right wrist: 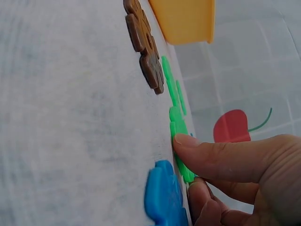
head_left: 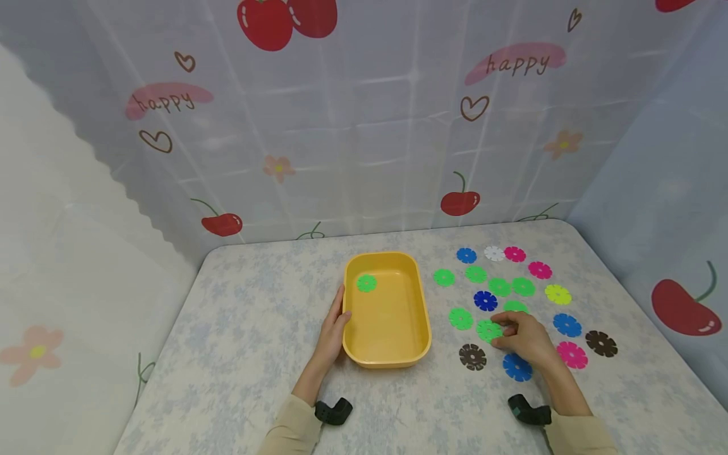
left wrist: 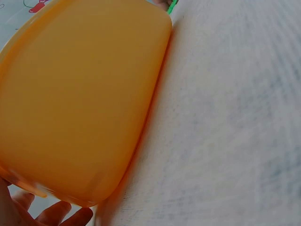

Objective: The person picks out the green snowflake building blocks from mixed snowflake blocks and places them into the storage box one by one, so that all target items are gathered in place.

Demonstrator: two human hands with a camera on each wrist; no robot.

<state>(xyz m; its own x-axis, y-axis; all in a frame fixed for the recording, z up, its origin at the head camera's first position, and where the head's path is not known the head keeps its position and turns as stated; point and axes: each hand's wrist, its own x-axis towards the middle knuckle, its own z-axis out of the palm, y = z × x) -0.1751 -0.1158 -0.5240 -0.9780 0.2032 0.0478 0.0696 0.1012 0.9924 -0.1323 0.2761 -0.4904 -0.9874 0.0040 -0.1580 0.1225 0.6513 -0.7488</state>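
Observation:
A yellow tray [head_left: 389, 361] [left wrist: 80, 94] stands in the middle of the table, with one green flower disc [head_left: 366, 283] lying inside it. My left hand [head_left: 334, 328] rests flat against the tray's left wall, and its fingertips [left wrist: 61, 214] show below the tray's corner. To the right, my right hand [head_left: 502, 333] [right wrist: 186, 165] pinches a green disc [head_left: 488, 330] [right wrist: 177, 123] between thumb and fingers at the disc's edge, low on the table. A blue disc [head_left: 517, 368] [right wrist: 162, 195] and a brown disc [head_left: 473, 357] [right wrist: 143, 42] lie close beside it.
Several more discs in green, blue, pink, white, yellow and brown are spread over the table's right half [head_left: 512, 278]. A cherry-print curtain [head_left: 364, 126] closes off the back and sides. The table's left part [head_left: 250, 328] is bare cloth.

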